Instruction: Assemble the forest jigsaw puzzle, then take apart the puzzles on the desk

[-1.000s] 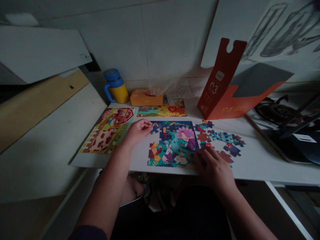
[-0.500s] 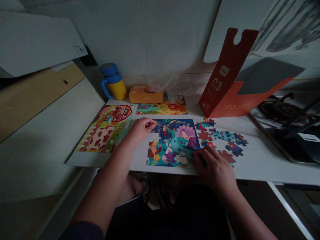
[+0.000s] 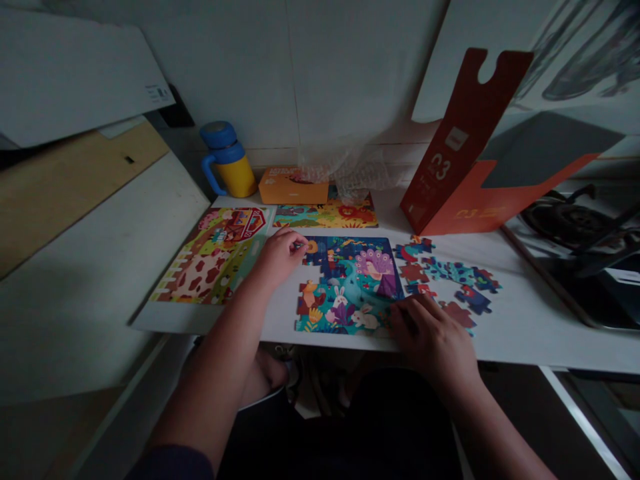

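A partly joined colourful jigsaw (image 3: 353, 283) with a peacock and rabbits lies on the white table (image 3: 525, 320). My left hand (image 3: 277, 257) rests at the puzzle's upper left corner, fingers pinched on a puzzle piece (image 3: 309, 246) there. My right hand (image 3: 433, 337) lies on the puzzle's lower right corner, fingers curled and pressing down on it. Several loose pieces (image 3: 453, 280) are scattered just right of the puzzle.
A finished farm puzzle (image 3: 213, 257) lies to the left, a lion puzzle (image 3: 327, 215) behind. A blue and yellow mug (image 3: 227, 160), an orange box (image 3: 293, 187), crumpled plastic wrap (image 3: 355, 173) and an upright red carton (image 3: 460, 153) stand at the back. A stove (image 3: 575, 227) is at right.
My left hand has kept the piece pinched at the puzzle's upper left corner and pushed it slightly inward. The right hand stays put. The camera has shifted a little.
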A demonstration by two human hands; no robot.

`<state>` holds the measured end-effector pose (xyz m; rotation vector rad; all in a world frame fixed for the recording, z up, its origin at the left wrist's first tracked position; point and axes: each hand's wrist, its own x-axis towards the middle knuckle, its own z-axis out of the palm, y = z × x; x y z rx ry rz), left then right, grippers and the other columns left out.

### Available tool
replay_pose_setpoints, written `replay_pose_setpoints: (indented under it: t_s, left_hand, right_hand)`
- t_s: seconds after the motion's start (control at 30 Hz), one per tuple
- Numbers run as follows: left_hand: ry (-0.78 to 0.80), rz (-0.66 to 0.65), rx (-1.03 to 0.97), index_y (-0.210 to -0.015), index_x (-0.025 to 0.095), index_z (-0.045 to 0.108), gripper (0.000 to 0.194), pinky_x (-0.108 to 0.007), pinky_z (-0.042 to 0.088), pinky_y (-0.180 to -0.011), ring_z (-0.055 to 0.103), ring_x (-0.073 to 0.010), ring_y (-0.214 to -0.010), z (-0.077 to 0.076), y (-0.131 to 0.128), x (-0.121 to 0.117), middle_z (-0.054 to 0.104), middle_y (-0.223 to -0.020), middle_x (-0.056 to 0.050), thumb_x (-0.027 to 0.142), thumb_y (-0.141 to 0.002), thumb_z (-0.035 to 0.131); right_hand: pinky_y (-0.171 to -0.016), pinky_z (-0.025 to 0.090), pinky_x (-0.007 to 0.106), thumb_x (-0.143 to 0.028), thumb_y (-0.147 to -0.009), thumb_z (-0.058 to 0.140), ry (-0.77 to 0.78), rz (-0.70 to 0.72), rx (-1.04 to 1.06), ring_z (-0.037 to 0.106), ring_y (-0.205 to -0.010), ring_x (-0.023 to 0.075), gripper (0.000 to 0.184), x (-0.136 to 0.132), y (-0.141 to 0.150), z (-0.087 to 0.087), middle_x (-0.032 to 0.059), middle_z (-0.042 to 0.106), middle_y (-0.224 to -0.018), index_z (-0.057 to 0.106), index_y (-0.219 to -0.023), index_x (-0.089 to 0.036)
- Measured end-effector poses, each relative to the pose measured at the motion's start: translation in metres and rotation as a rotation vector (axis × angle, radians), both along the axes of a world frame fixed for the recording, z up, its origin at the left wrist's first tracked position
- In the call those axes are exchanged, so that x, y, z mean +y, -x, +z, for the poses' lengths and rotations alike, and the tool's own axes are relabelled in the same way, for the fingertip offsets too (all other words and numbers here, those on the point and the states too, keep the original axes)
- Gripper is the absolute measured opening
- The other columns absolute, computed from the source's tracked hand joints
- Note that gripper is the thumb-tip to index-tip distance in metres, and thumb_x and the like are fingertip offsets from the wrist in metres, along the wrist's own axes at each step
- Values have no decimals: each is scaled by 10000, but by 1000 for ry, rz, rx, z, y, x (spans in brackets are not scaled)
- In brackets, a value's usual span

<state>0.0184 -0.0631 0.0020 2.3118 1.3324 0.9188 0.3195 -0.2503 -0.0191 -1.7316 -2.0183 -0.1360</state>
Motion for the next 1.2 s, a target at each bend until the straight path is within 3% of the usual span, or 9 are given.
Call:
replay_pose_setpoints:
  t_s: [0.3,0.97,1.07,1.2]
  left_hand:
    - [22,-67,57,-1008,228,781,143,-337,539,-851,662,-215,-950,-4,4,-10,676,-1032,-64,281,-956,660]
    - [32,-46,77,-974,221,786,186,-335,538,-804,677,-213,-886,-4,2,-8,708,-1000,-66,312,-961,624]
    - [25,-37,71,-958,213,781,184,-334,536,-795,677,-215,-878,-5,3,-7,714,-979,-68,307,-958,623]
    - [7,-43,85,-958,215,789,211,-332,535,-803,672,-216,-884,-5,5,-6,709,-952,-68,308,-966,600]
  right_hand:
    - [-636,420,330,-353,-1082,505,25,2,-7,633,-735,192,255,2,0,0,59,670,-942,681,-973,-203]
    - [-652,453,311,-359,-1079,493,71,16,55,670,-760,190,271,3,-1,7,63,696,-925,684,-959,-208]
    - [-660,457,315,-371,-1069,499,81,-8,86,686,-775,199,270,19,-21,21,70,728,-966,715,-1016,-217]
    - [-677,456,349,-444,-1043,510,129,-223,-103,697,-797,235,370,67,-65,38,130,740,-1134,742,-1196,-199]
